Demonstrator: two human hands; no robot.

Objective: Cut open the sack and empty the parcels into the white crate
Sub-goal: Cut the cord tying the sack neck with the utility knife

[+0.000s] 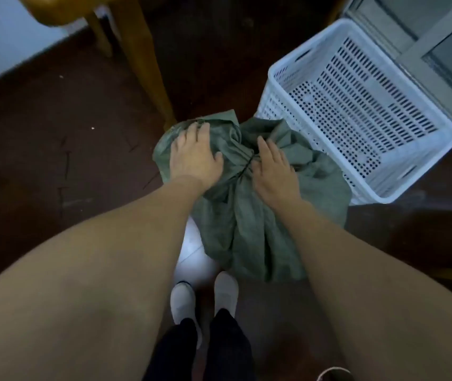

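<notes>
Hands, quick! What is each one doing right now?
Left hand: open, lying flat on the green sack.
Right hand: open, resting on the sack beside its tied neck, holding nothing.

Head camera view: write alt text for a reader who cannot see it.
Seen from above, a person's left hand and right hand rest on a green sack tied shut with a dark cord, standing on a dark floor. An empty white perforated crate sits just right of the sack, a wooden table leg behind.
</notes>
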